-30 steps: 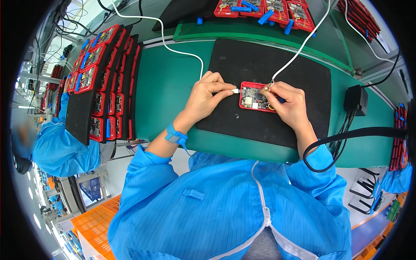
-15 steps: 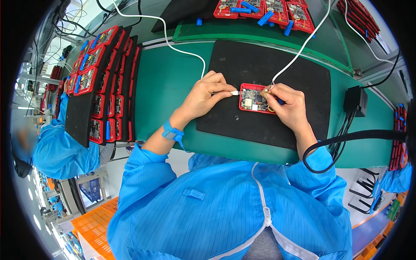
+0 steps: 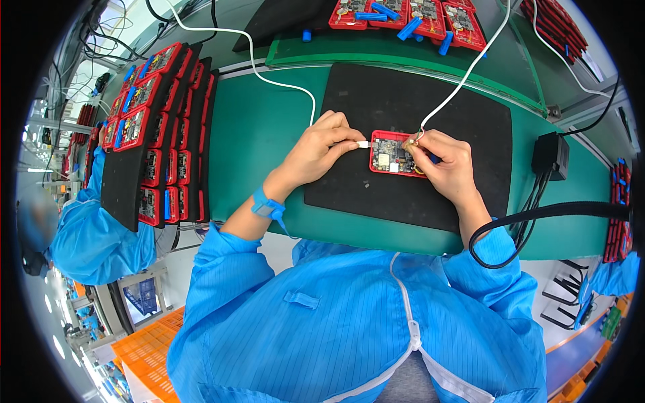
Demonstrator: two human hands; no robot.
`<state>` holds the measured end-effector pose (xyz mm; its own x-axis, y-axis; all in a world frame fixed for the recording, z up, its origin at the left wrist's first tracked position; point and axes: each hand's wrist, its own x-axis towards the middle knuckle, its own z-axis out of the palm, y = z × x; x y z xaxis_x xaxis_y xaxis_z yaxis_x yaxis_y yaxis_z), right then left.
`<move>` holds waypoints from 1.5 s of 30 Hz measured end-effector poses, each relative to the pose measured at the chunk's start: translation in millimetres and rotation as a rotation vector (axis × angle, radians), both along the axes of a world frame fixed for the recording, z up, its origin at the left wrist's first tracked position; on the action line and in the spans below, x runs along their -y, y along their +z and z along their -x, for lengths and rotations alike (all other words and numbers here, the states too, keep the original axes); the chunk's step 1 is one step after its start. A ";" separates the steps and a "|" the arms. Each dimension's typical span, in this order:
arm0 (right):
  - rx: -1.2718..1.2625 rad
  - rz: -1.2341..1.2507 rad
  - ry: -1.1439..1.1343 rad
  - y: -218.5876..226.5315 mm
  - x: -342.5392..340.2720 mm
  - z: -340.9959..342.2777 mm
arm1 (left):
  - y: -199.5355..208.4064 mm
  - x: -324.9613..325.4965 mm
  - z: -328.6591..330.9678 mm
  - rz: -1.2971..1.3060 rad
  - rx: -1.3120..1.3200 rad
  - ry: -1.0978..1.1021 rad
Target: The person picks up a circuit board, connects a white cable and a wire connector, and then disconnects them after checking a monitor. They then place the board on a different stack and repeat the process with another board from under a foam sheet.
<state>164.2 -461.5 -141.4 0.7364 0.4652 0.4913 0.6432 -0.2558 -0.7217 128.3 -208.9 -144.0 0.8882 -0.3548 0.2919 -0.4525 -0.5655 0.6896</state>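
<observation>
Red tray (image 3: 376, 160) holds circuit board (image 3: 392, 154)

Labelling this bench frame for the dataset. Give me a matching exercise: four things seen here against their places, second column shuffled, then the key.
Things:
1. red-framed circuit board
2. white cable plug
3. small black box-shaped adapter
4. blue wrist strap

Places:
A. on the left forearm
B. on the green bench top, right of the black mat
C. pinched in the left hand, at the board's left edge
D. on the black mat, between left hand and right hand

Pairs: 1-D, 2-C, 3-B, 4-A
</observation>
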 end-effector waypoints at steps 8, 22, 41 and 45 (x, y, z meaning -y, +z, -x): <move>-0.009 0.001 -0.001 -2.0 0.7 0.6 | -0.3 3.6 4.5 -0.042 0.076 -0.007; 0.005 0.015 -0.001 -3.8 2.7 5.3 | 3.9 6.9 -0.1 0.048 -0.094 0.007; 0.089 -0.010 0.013 -0.6 1.4 -1.7 | 5.9 9.1 -1.8 0.117 -0.065 0.016; 0.071 -0.031 0.016 5.2 5.4 16.7 | -3.3 4.0 4.8 0.028 -0.028 -0.057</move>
<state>147.6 -466.9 -136.2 0.6917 0.4606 0.5562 0.6968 -0.2234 -0.6815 123.5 -212.9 -147.3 0.8747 -0.3972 0.2778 -0.4638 -0.5196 0.7176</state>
